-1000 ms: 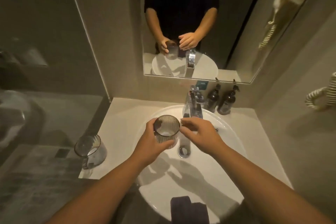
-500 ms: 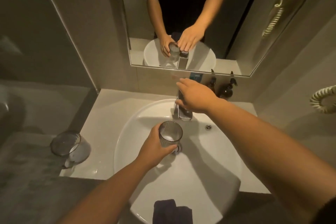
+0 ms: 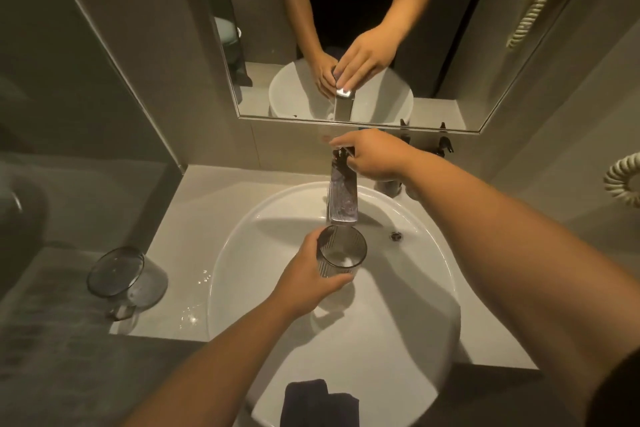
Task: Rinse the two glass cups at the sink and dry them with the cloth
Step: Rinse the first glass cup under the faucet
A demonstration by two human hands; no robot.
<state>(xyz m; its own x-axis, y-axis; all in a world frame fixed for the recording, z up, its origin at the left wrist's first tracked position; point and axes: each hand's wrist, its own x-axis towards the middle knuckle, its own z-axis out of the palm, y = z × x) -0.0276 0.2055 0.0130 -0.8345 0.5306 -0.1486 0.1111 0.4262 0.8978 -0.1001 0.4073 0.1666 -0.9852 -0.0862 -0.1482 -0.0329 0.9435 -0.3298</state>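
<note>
L hand (image 3: 304, 282) wrapped round ribbed glass cup (image 3: 341, 251): thumb on near wall, fingers curled behind far side, mostly hidden. Cup upright, mouth up, held over basin of sink (image 3: 433, 291), rim just under tap spout (image 3: 343, 198). A little water or glare at cup bottom; can't tell if stream is running.

R hand (image 3: 372, 156) up on tap lever, fingers laid over top, thumb side toward spout. Resting or pressing, can't tell. Holds nothing else.

2nd cup (image 3: 126, 279) on counter, well clear of L fingers, out past the knuckles to the left. Looks tilted or on its side w/ mouth toward camera, hard to be sure. Droplets on counter btwn it and basin.

Dark cloth (image 3: 317, 402) draped on near rim of basin, below L wrist, well apart from both hands.

Handling, my read: glass is rigid, brittle, thin-walled, light empty but gains wt as it fills. Wet = slippery, though ribs should give fingertips some bite. Basin is hard ceramic, spout metal, so a knock at the rim could chip it. Best hold is mid-wall, thumb opposing fingers, as now; not by rim. For drying, prob. cloth inside w/ one hand, other hand round the wall.
</note>
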